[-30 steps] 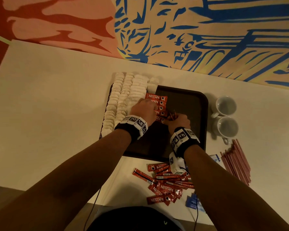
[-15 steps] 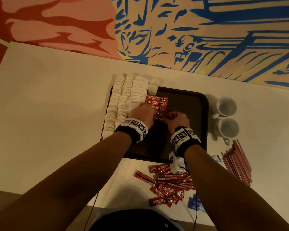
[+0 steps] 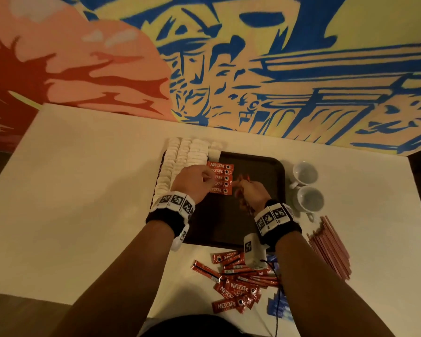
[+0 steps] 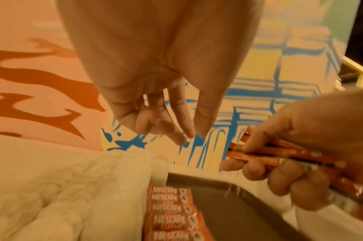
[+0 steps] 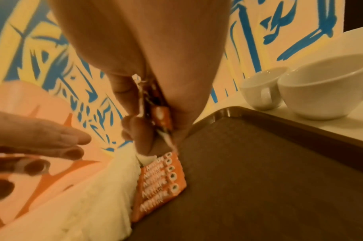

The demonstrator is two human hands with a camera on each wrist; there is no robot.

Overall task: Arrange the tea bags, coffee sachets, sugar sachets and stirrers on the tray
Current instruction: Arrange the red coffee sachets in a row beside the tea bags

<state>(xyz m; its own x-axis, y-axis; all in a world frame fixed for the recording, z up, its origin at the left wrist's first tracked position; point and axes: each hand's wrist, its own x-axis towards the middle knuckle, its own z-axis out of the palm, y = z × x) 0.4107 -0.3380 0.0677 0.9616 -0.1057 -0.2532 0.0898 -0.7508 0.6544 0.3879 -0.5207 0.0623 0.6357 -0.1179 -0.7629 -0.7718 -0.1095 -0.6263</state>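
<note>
Under your left hand (image 3: 193, 182) the left ends of the 5 red coffee sachets (image 3: 221, 177) laid in a column on the dark tray (image 3: 258, 215) are hidden, and that hand holds nothing, its fingers (image 4: 176, 128) loosely extended above them. Your right hand (image 3: 250, 190) is closed around a bundle of sachets (image 4: 279, 154), too blurred and covered by fingers to count. White tea bags (image 3: 182, 164) sit in rows on the tray's left part, touching the column, while more sachets (image 3: 238, 285) and partly hidden blue packets (image 3: 276, 305) lie on the table (image 3: 83, 190) near your body, and stirrers (image 3: 331, 246) lie right of the tray.
</note>
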